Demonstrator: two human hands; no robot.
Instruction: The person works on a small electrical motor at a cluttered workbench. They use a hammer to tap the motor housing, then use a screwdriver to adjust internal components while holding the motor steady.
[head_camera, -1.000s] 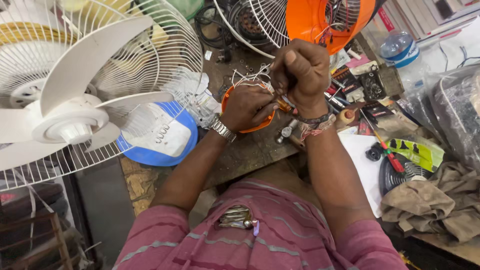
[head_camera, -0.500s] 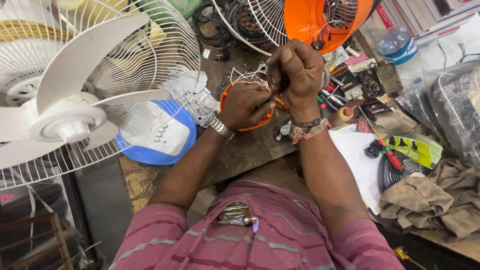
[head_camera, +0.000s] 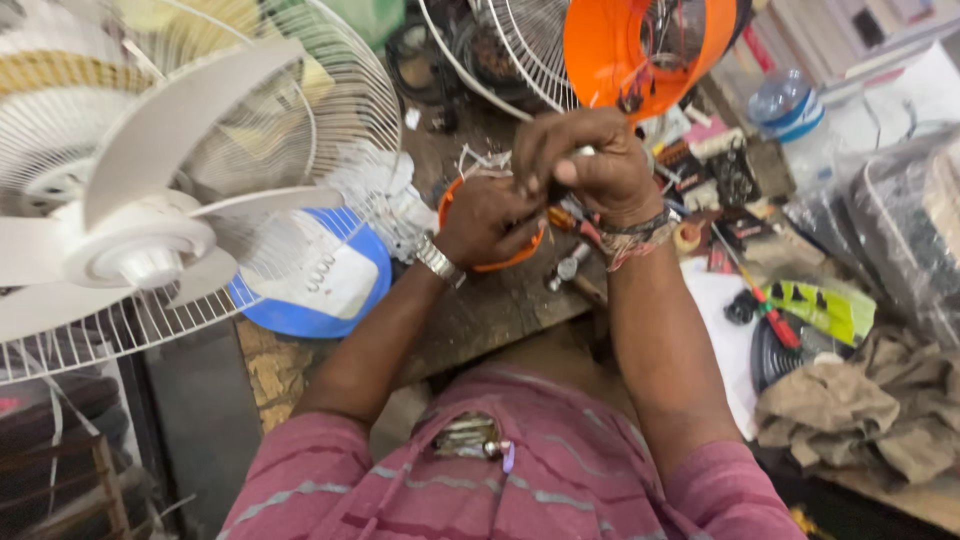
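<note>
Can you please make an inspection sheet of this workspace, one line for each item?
Surface: worn wooden bench, crowded.
Job's things: orange ring part with white wires; a tool in the right grip, mostly hidden.
Clutter: screwdriver, rag, bottle, small parts.
Grippers: left hand holds the ring part; right hand closed on the tool above it.
Cables: thin wires inside the orange housing.
Surroundings: white fan, blue base, wire guard.
</note>
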